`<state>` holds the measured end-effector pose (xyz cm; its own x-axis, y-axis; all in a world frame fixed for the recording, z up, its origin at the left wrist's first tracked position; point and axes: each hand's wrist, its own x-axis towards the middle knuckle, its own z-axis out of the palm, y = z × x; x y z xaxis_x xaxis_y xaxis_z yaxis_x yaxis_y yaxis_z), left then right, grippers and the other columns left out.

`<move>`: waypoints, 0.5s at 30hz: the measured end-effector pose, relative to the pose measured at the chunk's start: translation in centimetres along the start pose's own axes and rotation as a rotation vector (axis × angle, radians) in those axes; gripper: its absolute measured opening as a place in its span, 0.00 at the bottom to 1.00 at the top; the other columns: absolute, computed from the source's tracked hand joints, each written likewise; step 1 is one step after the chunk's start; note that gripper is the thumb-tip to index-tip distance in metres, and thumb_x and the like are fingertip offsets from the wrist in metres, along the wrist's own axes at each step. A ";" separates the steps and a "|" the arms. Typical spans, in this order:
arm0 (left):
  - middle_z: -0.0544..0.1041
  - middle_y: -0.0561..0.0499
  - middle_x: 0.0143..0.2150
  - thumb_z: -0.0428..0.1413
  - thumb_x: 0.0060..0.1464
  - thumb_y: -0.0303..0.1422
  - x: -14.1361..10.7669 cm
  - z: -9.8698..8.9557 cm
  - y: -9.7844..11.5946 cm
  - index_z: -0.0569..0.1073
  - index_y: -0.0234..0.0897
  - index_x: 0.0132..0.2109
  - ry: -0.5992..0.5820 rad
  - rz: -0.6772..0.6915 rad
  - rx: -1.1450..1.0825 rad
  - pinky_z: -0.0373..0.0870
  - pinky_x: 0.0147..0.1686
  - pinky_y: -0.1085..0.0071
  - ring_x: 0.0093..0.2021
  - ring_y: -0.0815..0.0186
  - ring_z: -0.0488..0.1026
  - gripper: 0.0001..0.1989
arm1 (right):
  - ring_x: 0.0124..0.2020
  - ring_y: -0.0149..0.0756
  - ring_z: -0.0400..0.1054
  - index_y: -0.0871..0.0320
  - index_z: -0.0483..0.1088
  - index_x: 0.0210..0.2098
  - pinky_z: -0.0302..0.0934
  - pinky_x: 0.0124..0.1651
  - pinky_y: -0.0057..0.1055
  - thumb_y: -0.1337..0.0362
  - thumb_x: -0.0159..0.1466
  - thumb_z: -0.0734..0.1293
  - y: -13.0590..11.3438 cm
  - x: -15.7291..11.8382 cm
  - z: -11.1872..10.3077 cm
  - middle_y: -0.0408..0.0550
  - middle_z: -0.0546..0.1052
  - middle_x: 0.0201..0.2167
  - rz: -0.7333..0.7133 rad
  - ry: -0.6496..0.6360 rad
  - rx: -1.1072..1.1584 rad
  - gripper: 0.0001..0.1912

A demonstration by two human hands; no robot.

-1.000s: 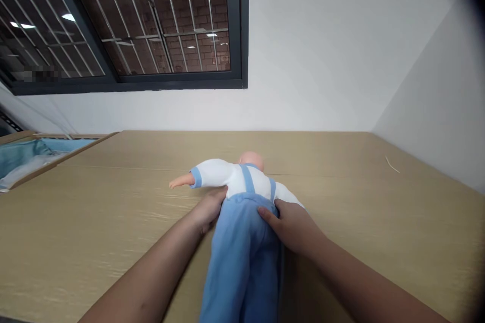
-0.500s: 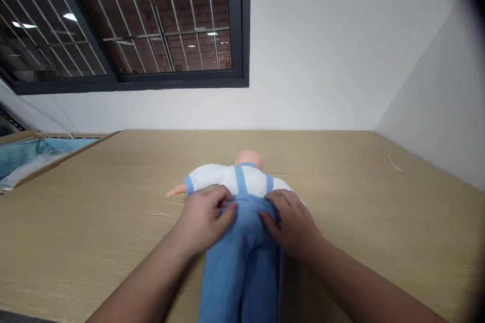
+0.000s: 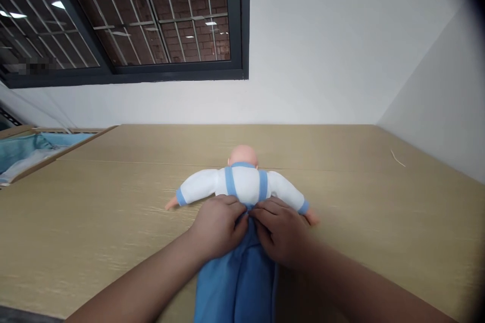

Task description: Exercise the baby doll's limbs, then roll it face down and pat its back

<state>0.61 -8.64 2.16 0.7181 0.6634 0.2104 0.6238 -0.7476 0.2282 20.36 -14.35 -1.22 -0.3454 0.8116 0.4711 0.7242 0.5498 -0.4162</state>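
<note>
A baby doll (image 3: 248, 184) lies on the table with its bald head away from me and its arms spread. Its top is white with blue straps and cuffs, and the straps run down its back. Blue pants (image 3: 235, 287) cover its legs, which stretch toward me. At the waistband, my left hand (image 3: 220, 224) pinches the blue cloth from the left. My right hand (image 3: 282, 229) grips the same waistband from the right, fingertips almost meeting those of the left. The doll's feet are out of view.
The wooden table (image 3: 113, 212) reaches back to a white wall (image 3: 314, 45). A wood-edged crib-like box (image 3: 81, 147) with light blue cloth stands at the left. A thin pale string (image 3: 397, 158) lies at the right. A barred window (image 3: 162, 20) is above.
Both hands have come together at the middle of the waistband. The doll's upper body has straightened and shifted slightly left, and its right-side arm shows more fully.
</note>
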 end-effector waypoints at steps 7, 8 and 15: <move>0.75 0.49 0.32 0.46 0.67 0.34 -0.7 0.9 -1.3 0.74 0.37 0.33 0.063 0.058 -0.081 0.65 0.36 0.63 0.35 0.60 0.72 0.16 | 0.40 0.42 0.65 0.57 0.72 0.38 0.61 0.50 0.45 0.66 0.68 0.60 -0.3 0.1 0.1 0.48 0.74 0.35 -0.014 -0.058 0.002 0.09; 0.74 0.49 0.32 0.46 0.67 0.33 -0.8 1.1 -1.4 0.73 0.37 0.34 0.094 0.054 -0.086 0.65 0.36 0.63 0.35 0.60 0.72 0.16 | 0.40 0.42 0.65 0.57 0.73 0.39 0.61 0.48 0.45 0.66 0.69 0.60 -0.3 0.1 0.3 0.48 0.73 0.35 -0.009 -0.048 0.004 0.09; 0.71 0.45 0.40 0.46 0.67 0.30 -1.4 1.9 -1.4 0.73 0.36 0.44 0.252 0.105 -0.094 0.67 0.40 0.59 0.40 0.57 0.68 0.11 | 0.48 0.45 0.63 0.59 0.70 0.47 0.61 0.54 0.48 0.70 0.69 0.60 0.0 -0.1 1.6 0.53 0.71 0.45 -0.011 0.143 -0.063 0.11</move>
<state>-0.69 -8.58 -0.27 0.6707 0.5781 0.4646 0.5097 -0.8144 0.2775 19.44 -14.13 -2.48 -0.2680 0.7670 0.5830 0.7582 0.5412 -0.3635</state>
